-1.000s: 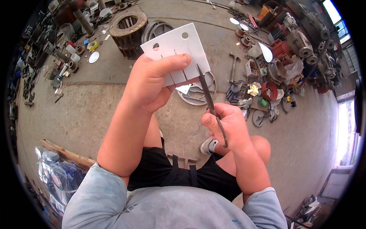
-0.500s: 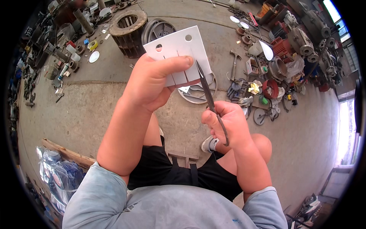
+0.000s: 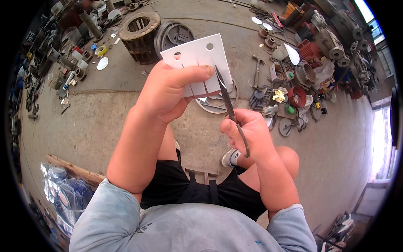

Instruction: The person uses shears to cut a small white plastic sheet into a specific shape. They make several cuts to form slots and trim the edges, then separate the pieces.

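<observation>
My left hand (image 3: 170, 90) pinches a white card (image 3: 216, 56), its thumb lying across the front and the fingers behind it. Two round holes show near the card's upper edge, and slits run up from its lower edge. A pair of dark metal scissors (image 3: 228, 102) is in my right hand (image 3: 249, 130), with fingers and thumb at the handles. The blades reach up over the right part of the card, their tips just right of my left thumb. Whether the blades are parted there is hard to make out.
Beyond the card stand a slotted metal cylinder (image 3: 140, 38) and a round metal wheel (image 3: 174, 35). To the right lie a hammer (image 3: 257, 69), gloves (image 3: 262, 98) and several machine parts. Plastic-wrapped goods (image 3: 67, 191) sit at lower left beside a wooden plank (image 3: 73, 168).
The card has shifted slightly down in the picture, and the scissors have moved slightly left. Both hands keep their grip.
</observation>
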A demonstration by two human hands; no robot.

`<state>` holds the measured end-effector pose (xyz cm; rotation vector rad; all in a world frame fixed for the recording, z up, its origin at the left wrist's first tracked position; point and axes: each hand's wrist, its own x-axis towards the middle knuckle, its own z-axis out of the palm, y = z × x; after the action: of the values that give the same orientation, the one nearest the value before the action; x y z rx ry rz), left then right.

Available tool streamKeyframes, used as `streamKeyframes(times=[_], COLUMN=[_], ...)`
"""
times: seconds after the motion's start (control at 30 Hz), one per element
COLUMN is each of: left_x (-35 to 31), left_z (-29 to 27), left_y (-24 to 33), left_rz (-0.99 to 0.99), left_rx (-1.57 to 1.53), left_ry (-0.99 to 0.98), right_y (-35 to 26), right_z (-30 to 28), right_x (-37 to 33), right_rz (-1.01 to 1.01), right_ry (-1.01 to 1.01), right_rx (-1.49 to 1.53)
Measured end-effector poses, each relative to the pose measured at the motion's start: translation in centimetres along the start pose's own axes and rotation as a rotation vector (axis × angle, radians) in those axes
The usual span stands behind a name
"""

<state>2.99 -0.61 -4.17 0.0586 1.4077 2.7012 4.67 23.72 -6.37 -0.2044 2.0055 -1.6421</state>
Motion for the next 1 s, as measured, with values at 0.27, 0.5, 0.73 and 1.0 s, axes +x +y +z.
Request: streamKeyframes(times=[0.27, 0.5, 0.73, 1.0], left_x=[-0.1, -0.1, -0.2, 0.0], left_z=[0.4, 0.4, 0.4, 0.8], left_y=[-0.2, -0.1, -0.3, -0.5], left_rz=[-0.025, -0.028, -0.037, 0.008], left_rx=[0.004, -0.007, -0.024, -0.050], left_ry=[-0.007, -0.015, -0.004, 0.127], right_y=[-0.8, -0.8, -0.3, -1.8], right_z=[0.4, 0.6, 0.2, 0.6], right_x=[0.0, 0.0, 0.4, -0.2], right_rz=[-0.003, -0.008, 0.015, 0.029], right_ry=[0.021, 0.027, 0.020, 0.116], right_rx=[0.041, 0.045, 0.005, 0.064])
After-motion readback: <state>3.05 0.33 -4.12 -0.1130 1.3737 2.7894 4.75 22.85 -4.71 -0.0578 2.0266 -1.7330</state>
